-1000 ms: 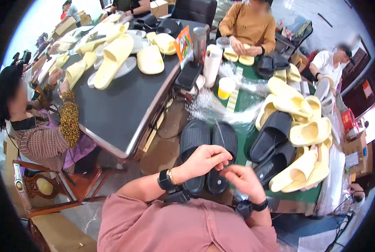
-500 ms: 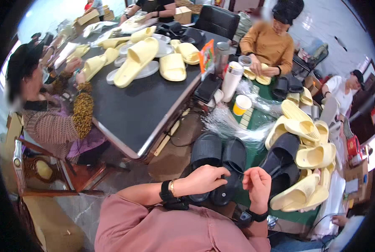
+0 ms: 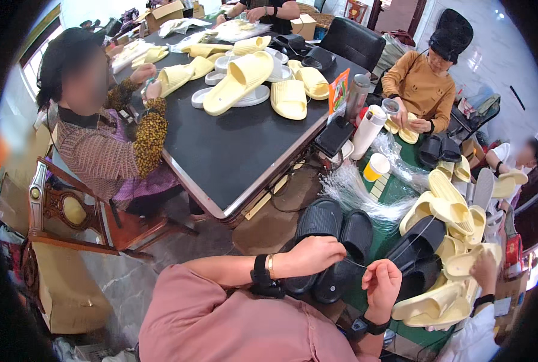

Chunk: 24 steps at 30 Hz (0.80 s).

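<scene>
Black slippers [image 3: 318, 222], 2 side by side, lie at lower centre; near them, the left hand [image 3: 315, 256] and right hand [image 3: 382, 288] pinch a thin strand [image 3: 356, 263] between closed fingers [image 3: 335, 248].

Narrow room is left on the green bench [image 3: 382, 236] between the black slippers [image 3: 319, 220] and the slipper pile [image 3: 453, 211]. The gap between the left grip [image 3: 313, 254] and the right grip [image 3: 382, 282] is crossed by 1 thin strand [image 3: 356, 263]. Ahead, passage is obstructed by loose clear strands [image 3: 365, 199] and a yellow cup [image 3: 376, 168]; on the right, by a co-worker's hand [image 3: 485, 269].
</scene>
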Available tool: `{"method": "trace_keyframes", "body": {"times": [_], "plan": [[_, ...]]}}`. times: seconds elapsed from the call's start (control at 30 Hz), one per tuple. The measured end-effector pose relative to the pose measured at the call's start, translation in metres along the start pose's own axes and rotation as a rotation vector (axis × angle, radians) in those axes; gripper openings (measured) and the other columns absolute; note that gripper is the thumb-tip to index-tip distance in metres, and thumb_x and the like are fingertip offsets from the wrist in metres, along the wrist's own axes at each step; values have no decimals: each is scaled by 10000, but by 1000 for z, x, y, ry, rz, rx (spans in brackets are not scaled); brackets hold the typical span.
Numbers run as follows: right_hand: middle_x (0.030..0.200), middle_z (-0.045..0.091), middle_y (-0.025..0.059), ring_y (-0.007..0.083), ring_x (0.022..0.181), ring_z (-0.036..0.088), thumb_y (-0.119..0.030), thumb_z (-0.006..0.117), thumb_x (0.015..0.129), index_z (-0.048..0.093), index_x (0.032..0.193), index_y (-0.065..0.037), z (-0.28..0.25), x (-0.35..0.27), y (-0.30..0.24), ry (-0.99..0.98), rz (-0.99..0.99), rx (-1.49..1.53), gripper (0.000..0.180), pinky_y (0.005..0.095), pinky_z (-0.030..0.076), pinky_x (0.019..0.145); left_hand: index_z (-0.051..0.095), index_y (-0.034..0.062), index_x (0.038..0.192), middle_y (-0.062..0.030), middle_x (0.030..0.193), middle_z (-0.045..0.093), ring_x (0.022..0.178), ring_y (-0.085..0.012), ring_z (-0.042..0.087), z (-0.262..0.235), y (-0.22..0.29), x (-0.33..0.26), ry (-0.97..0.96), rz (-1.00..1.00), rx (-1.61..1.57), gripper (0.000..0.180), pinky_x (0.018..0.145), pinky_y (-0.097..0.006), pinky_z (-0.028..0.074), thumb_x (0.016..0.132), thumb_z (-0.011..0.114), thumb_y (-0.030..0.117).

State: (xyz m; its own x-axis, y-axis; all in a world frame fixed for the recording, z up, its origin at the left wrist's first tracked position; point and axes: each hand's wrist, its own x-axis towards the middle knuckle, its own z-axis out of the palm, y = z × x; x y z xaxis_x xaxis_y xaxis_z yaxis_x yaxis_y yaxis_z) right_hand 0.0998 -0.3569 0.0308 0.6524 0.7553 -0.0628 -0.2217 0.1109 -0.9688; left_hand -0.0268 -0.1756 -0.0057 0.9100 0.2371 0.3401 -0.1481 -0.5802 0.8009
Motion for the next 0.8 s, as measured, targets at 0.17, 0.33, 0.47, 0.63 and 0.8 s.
{"method": "trace_keyframes", "body": {"times": [0.17,0.33,0.47,0.63,0.8], "plan": [[685,623,61,96,506,537,-232,508,1015,639,902,3,-6,-4,7,19,67,6,292,200,409,456,670,82,930,-72,815,628,731,-256,644,-19,-1,0,193,165,396,145,632,-358,533,801,704,136],[738,671,50,65,534,564,-255,485,1025,678,1011,2,-8,-10,24,-5,361,-67,321,179,396,460,672,62,951,-42,813,618,687,-190,622,-38,8,-20,95,351,530,225,611,-307,518,745,737,127],[712,677,50,64,520,583,-228,481,1015,687,963,5,-17,-25,40,-58,538,-121,315,175,397,432,670,83,950,-17,800,588,674,-173,599,-37,6,-40,-69,368,513,219,603,-301,504,756,733,161],[660,666,59,83,476,583,-266,514,999,694,877,13,-19,-35,49,-163,784,-210,353,188,390,404,648,94,893,-12,767,554,681,-174,591,-30,-1,-64,-318,329,474,167,619,-304,495,785,708,206],[624,657,61,97,466,593,-269,527,985,696,833,19,-20,-44,58,-311,930,-236,367,203,431,416,651,93,897,-21,758,557,698,-192,601,-25,-6,-75,-399,315,405,160,636,-327,505,784,704,192]]}}
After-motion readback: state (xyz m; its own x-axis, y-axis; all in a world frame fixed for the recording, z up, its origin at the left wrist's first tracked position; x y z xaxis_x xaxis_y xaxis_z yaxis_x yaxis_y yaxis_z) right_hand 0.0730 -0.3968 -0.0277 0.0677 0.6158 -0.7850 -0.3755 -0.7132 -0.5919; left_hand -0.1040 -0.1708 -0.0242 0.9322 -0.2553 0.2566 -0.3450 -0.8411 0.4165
